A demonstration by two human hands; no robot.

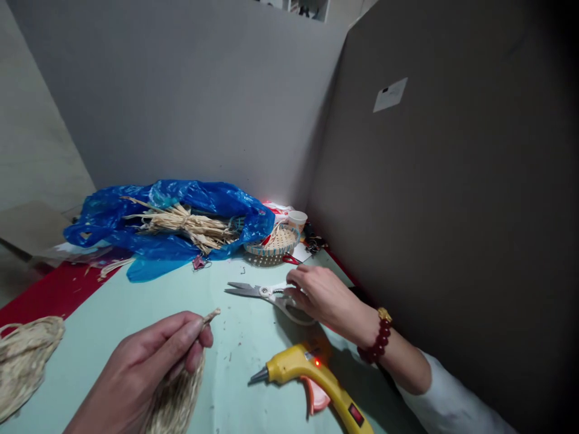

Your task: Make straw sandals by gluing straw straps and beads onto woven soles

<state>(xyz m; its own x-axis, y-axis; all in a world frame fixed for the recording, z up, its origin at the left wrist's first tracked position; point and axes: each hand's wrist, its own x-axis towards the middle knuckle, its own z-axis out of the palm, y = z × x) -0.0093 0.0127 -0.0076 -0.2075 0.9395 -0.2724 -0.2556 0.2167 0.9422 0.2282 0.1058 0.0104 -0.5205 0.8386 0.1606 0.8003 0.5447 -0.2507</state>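
My left hand (158, 355) is closed on a woven straw piece (178, 398), thumb and forefinger pinching its twisted end, which sticks out past the fingertips. The body of the piece hangs below the palm and runs out of view at the bottom. A pair of scissors (253, 291) with pale handles lies on the table, blades pointing left and slightly apart. My right hand (319, 292) is at the scissors' handles, its fingers curled over the upper one and its fingertips partly hidden. Below it lies a yellow glue gun (294, 364) with a red light showing, its nozzle pointing left.
A blue plastic bag (104, 214) with a bundle of dried straw strips (190, 224) sits at the back. Beside it are a small woven basket (275, 243) and a paper cup (297, 220). Another woven straw piece (29, 364) lies at left. Grey partitions (203, 102) stand behind and at right.
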